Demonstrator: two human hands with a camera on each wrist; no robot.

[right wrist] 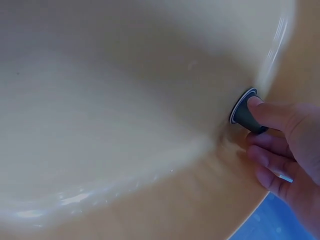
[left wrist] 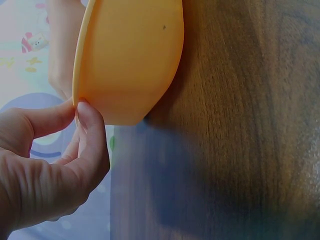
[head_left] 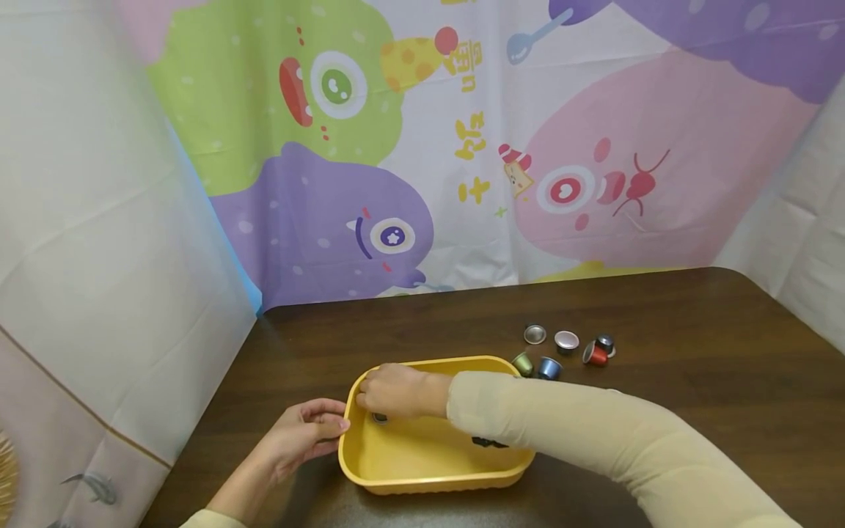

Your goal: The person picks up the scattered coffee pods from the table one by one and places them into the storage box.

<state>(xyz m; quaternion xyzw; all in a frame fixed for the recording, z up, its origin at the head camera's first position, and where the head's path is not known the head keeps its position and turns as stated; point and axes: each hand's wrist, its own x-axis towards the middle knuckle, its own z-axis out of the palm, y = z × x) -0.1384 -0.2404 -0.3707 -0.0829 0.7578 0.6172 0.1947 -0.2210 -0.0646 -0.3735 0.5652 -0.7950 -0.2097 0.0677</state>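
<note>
A yellow plastic basin point(head_left: 429, 485) stands on the brown table. My left hand point(head_left: 297, 438) pinches its left rim between thumb and fingers, clearly seen in the left wrist view. Inside the basin, at the far left corner, is my right hand point(head_left: 396, 389). It holds a dark coffee capsule point(right wrist: 247, 115) between thumb and fingers, against the basin's inner corner. Only a bit of that capsule shows under the hand in the head view. Something black point(head_left: 488, 442) lies in the basin on the right, partly hidden by the right sleeve.
Behind the basin's right end lie several coffee capsules: a green one point(head_left: 523, 364), a blue one point(head_left: 549, 368), a red one point(head_left: 595, 354), a dark one point(head_left: 604, 342) and others with foil lids facing up point(head_left: 566, 341). A cartoon-printed curtain point(head_left: 462, 242) hangs behind the table.
</note>
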